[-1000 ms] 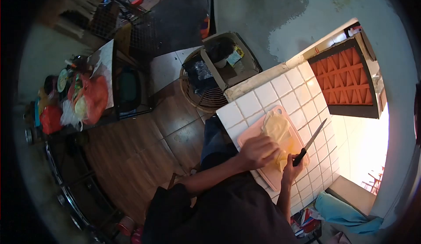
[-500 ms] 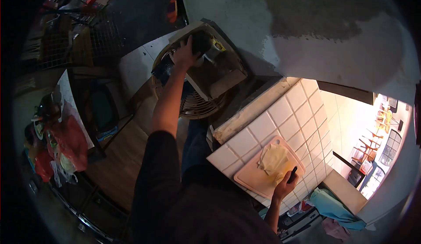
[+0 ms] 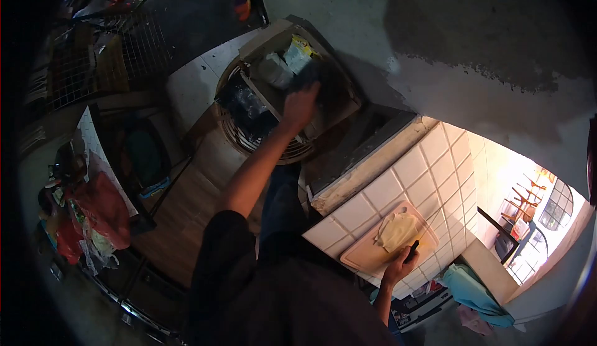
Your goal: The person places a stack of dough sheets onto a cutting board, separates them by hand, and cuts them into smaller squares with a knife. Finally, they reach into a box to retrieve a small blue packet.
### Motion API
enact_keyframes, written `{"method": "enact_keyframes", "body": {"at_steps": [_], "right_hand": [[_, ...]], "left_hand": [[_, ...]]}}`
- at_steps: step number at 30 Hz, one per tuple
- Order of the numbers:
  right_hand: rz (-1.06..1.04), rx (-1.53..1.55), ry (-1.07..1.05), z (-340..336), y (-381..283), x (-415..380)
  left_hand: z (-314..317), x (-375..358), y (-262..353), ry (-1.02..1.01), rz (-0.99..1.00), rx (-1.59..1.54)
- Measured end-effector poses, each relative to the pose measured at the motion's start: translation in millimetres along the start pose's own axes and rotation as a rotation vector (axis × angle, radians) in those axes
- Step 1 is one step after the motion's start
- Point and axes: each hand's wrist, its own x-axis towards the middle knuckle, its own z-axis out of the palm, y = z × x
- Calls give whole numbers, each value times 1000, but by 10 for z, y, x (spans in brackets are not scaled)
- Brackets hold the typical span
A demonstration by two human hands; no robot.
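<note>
My left hand (image 3: 301, 106) is inside a cardboard box (image 3: 260, 40), its fingers closed on a dark bundle (image 3: 313, 75) whose details are lost in shadow. Beside the bundle in the box lie a yellow and white packet (image 3: 300, 52) and a clear plastic bag (image 3: 274, 70). My right hand (image 3: 396, 269) grips a black handle (image 3: 411, 251) at the edge of a pink cutting board (image 3: 359, 254); no blade can be made out. On the board rests a pale, flat, floppy piece (image 3: 396, 231), close to my right fingers.
The board is on a white-tiled counter (image 3: 380, 191). A round woven basket (image 3: 227, 125) stands under the box, with a dark plastic bag (image 3: 247, 104) beside it. Red bags (image 3: 99, 200) hang at the left. A teal cloth (image 3: 472, 293) lies at the lower right.
My left hand has moved right and down inside the box with the dark bundle, uncovering the packet and clear bag. My right hand stays by the board. The view has shifted slightly.
</note>
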Motion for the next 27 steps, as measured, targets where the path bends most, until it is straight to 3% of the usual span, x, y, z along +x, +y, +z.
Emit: {"method": "enact_keyframes", "body": {"at_steps": [4, 6, 8, 10, 12, 15, 17, 20, 21, 23, 24, 26, 27], "right_hand": [[42, 0, 21, 30, -111, -28], [46, -21, 21, 62, -105, -11], [45, 23, 20, 47, -80, -29], [32, -4, 18, 27, -115, -44], [10, -17, 12, 40, -112, -54], [12, -21, 5, 9, 13, -28], [4, -19, 41, 21, 93, -18], [48, -15, 39, 72, -72, -26], [45, -16, 35, 72, -53, -10], [71, -43, 6, -11, 45, 22], [50, -59, -4, -30, 80, 29], [72, -79, -1, -34, 77, 38], [98, -90, 4, -49, 72, 26]], "left_hand": [[979, 96, -548, -227, -88, -7], [1078, 158, -672, -309, -106, -70], [946, 156, -688, -489, -56, -171], [1291, 303, -1210, -433, 101, -243], [666, 507, -1131, -377, -205, -25], [-49, 634, -990, -208, -294, 100], [-150, 656, -863, -490, 2, 97], [376, 358, -680, -558, 128, 258], [576, 341, -790, -557, 122, 258], [807, 382, -921, -196, 0, 284], [825, 440, -943, -192, -7, 279], [523, 458, -755, -138, -263, 49], [540, 382, -688, -147, -276, 46]]}}
